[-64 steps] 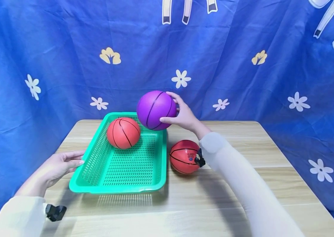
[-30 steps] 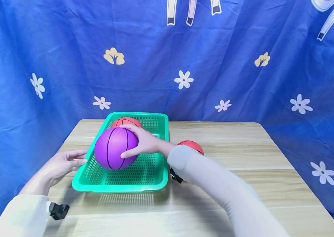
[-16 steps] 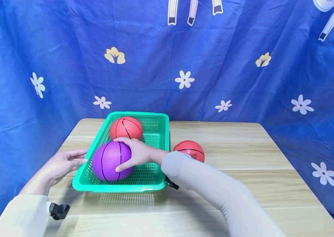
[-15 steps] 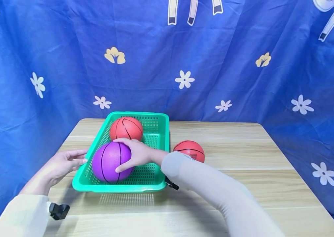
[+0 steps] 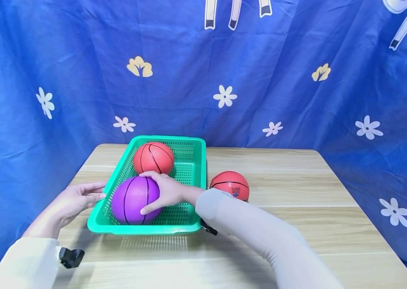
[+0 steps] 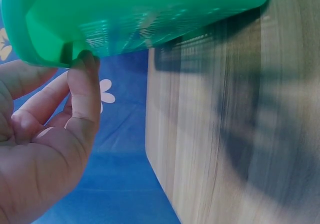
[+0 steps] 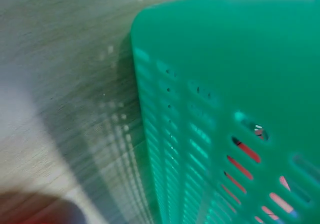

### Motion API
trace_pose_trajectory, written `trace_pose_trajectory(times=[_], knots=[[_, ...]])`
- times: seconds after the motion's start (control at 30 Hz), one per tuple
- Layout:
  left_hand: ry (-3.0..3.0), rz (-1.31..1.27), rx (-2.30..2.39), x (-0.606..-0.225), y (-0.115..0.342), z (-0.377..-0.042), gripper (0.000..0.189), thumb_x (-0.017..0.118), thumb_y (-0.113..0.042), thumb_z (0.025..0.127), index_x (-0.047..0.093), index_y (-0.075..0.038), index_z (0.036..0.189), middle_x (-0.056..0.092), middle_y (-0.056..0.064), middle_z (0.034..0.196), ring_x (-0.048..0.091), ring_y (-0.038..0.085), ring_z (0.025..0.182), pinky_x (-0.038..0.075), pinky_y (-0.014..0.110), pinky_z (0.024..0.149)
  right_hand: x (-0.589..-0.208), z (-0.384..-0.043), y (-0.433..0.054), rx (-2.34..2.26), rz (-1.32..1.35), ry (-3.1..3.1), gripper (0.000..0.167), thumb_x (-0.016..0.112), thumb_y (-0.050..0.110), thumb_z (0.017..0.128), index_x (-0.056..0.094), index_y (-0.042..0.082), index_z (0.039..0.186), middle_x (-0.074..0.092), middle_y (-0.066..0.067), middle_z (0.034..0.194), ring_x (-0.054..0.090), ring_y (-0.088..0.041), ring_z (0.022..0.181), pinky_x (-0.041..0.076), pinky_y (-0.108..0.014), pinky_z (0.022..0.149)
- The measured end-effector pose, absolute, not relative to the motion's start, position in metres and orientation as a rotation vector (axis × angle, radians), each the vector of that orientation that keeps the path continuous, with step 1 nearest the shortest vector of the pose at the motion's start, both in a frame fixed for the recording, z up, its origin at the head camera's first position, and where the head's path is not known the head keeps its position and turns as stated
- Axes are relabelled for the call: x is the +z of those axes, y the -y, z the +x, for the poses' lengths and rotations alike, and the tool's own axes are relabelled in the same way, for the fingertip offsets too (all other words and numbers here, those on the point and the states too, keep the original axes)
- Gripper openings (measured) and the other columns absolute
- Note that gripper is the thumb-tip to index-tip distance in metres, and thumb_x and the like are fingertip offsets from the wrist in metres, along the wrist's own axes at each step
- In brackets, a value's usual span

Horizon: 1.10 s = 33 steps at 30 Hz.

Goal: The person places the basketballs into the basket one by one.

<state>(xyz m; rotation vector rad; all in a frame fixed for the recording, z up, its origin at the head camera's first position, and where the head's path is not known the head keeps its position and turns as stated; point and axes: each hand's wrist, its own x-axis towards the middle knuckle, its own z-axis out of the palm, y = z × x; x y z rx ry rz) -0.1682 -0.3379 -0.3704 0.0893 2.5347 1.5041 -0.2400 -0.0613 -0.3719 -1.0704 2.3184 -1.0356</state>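
Observation:
A purple mini basketball [image 5: 134,200] sits low in the near left corner of a green plastic basket [image 5: 203,160]. My right hand [image 5: 165,192] holds it from the right, thumb on the near side and fingers over the top. Behind it in the basket lies an orange-red basketball [image 5: 154,157]. At the basket's left side, my left hand [image 5: 69,202] grips the rim with its fingertips; the left wrist view shows thumb and fingers [image 6: 85,88] at the rim's edge. In the right wrist view the basket wall [image 7: 210,58] hides the right hand.
A second red basketball [image 5: 230,184] with a printed label lies on the wooden table [image 5: 290,224], right of the basket and just beyond the right forearm. A blue patterned curtain [image 5: 181,60] hangs behind the table and along both sides.
My right hand has carried the purple basketball from above the basket's far right side, leftward and down into its near left part. The left hand has stayed at the rim.

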Motion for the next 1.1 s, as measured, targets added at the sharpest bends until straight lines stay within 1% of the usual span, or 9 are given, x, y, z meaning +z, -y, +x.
trace_pose_trajectory(times=[0.2, 0.33, 0.53, 0.67, 0.8, 0.83, 0.97, 1.1], knots=[[-2.533, 0.088, 1.501, -0.371, 0.338, -0.168, 0.056, 0.054, -0.014, 0.099, 0.030, 0.019, 0.138, 0.042, 0.036, 0.134, 0.053, -0.009, 0.094, 0.052, 0.019, 0.083, -0.374, -0.240, 0.060, -1.041, -1.058, -2.321, 0.092, 0.087, 0.038, 0.068, 0.032, 0.033, 0.142, 0.040, 0.000, 0.126, 0.040, -0.013, 0.115, 0.051, -0.020, 0.077], [-2.535, 0.082, 1.492, -0.371, 0.338, -0.168, 0.057, 0.054, -0.015, 0.099, 0.030, 0.018, 0.139, 0.041, 0.036, 0.135, 0.052, -0.009, 0.094, 0.052, 0.019, 0.083, -0.375, -0.240, 0.060, -1.012, -1.073, -2.334, 0.096, 0.086, 0.039, 0.068, 0.029, 0.032, 0.144, 0.040, 0.000, 0.129, 0.039, -0.013, 0.117, 0.050, -0.021, 0.079], [-2.532, 0.076, 1.492, -0.371, 0.339, -0.168, 0.058, 0.054, -0.015, 0.099, 0.029, 0.019, 0.138, 0.040, 0.036, 0.136, 0.052, -0.010, 0.094, 0.052, 0.018, 0.083, -0.369, -0.242, 0.058, -1.002, -1.109, -2.306, 0.101, 0.084, 0.039, 0.071, 0.022, 0.029, 0.150, 0.037, -0.002, 0.137, 0.038, -0.014, 0.122, 0.048, -0.025, 0.088], [-2.533, 0.075, 1.482, -0.371, 0.338, -0.168, 0.058, 0.054, -0.016, 0.099, 0.029, 0.019, 0.139, 0.039, 0.036, 0.137, 0.051, -0.010, 0.095, 0.052, 0.019, 0.084, -0.360, -0.245, 0.053, -0.998, -1.156, -2.325, 0.099, 0.081, 0.040, 0.074, 0.022, 0.024, 0.151, 0.032, -0.002, 0.146, 0.034, -0.015, 0.129, 0.045, -0.029, 0.096], [-2.534, 0.077, 1.470, -0.371, 0.338, -0.169, 0.058, 0.053, -0.016, 0.099, 0.029, 0.018, 0.139, 0.038, 0.035, 0.137, 0.051, -0.009, 0.095, 0.052, 0.021, 0.085, -0.349, -0.250, 0.047, -1.049, -1.188, -2.328, 0.098, 0.081, 0.038, 0.075, 0.023, 0.021, 0.151, 0.027, -0.002, 0.151, 0.035, -0.020, 0.132, 0.041, -0.034, 0.102], [-2.533, 0.077, 1.472, -0.371, 0.338, -0.169, 0.058, 0.053, -0.016, 0.099, 0.029, 0.018, 0.139, 0.038, 0.035, 0.138, 0.051, -0.009, 0.096, 0.052, 0.021, 0.085, -0.347, -0.251, 0.045, -1.076, -1.196, -2.321, 0.097, 0.080, 0.037, 0.076, 0.023, 0.020, 0.151, 0.027, -0.003, 0.151, 0.035, -0.021, 0.133, 0.041, -0.035, 0.103], [-2.522, 0.081, 1.486, -0.370, 0.338, -0.169, 0.058, 0.053, -0.015, 0.099, 0.029, 0.018, 0.139, 0.036, 0.035, 0.139, 0.051, -0.010, 0.095, 0.052, 0.020, 0.085, -0.338, -0.258, 0.036, -1.216, -1.222, -2.286, 0.088, 0.078, 0.030, 0.080, 0.027, 0.017, 0.150, 0.034, -0.011, 0.148, 0.041, -0.027, 0.129, 0.044, -0.039, 0.101], [-2.527, 0.081, 1.477, -0.370, 0.338, -0.169, 0.058, 0.053, -0.015, 0.099, 0.029, 0.018, 0.140, 0.037, 0.035, 0.138, 0.051, -0.009, 0.096, 0.052, 0.022, 0.086, -0.331, -0.264, 0.026, -1.333, -1.234, -2.318, 0.074, 0.073, 0.029, 0.084, 0.036, 0.017, 0.147, 0.044, -0.013, 0.142, 0.050, -0.028, 0.121, 0.049, -0.038, 0.095]])
